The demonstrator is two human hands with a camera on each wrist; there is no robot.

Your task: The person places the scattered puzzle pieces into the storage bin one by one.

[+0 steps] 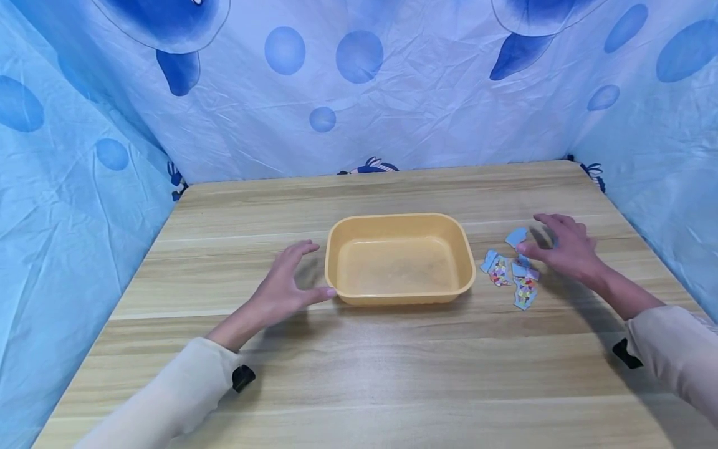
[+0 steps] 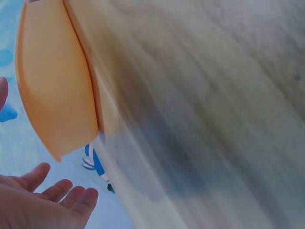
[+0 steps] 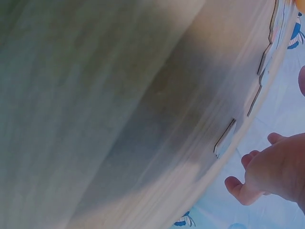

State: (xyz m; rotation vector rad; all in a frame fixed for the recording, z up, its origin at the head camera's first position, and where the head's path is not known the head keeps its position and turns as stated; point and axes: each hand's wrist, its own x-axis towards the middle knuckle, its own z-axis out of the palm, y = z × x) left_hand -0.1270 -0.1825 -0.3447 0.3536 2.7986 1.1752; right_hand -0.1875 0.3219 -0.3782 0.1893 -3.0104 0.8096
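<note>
Wood-grain surface [image 1: 392, 368]; at frame right, I judge the puzzle pieces [image 1: 525, 290] light, stiff: hold by edges. Left hand [image 1: 283, 287], right hand [image 1: 566, 248]: fingers spread apart.

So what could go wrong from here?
Thin puzzle pieces lie flat on the table, so they might be awkward to pinch up. They're also clustered closely, so the right hand could brush neighbouring ones out of place. And the left hand, right by the yellow tray's rim, might nudge the tray.
</note>
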